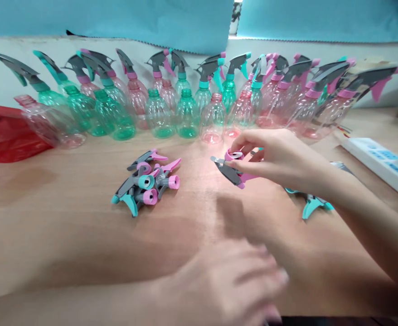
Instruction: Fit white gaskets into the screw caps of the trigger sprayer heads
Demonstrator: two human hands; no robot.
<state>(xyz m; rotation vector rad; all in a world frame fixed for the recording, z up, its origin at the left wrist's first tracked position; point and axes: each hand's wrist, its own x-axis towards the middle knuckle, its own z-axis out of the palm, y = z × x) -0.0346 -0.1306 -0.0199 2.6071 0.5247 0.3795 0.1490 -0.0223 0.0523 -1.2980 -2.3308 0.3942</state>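
Observation:
My right hand [277, 160] is closed on a grey spray trigger head with a pink collar [232, 168], held just above the wooden table. My left hand [233, 280] is near the bottom edge, blurred by motion, fingers stretched forward and holding nothing that I can see. A small pile of loose trigger heads [148, 182] in grey, teal and pink lies left of centre. An uncapped pink bottle [212, 118] stands just beyond my right hand. A teal trigger head [313, 204] lies under my right forearm.
A long row of green bottles [117, 113] and pink bottles [287, 104], most fitted with trigger heads, lines the back wall. A red plastic bag [5, 136] lies at the left. A white power strip [379, 163] sits at the right edge of the table [66, 235].

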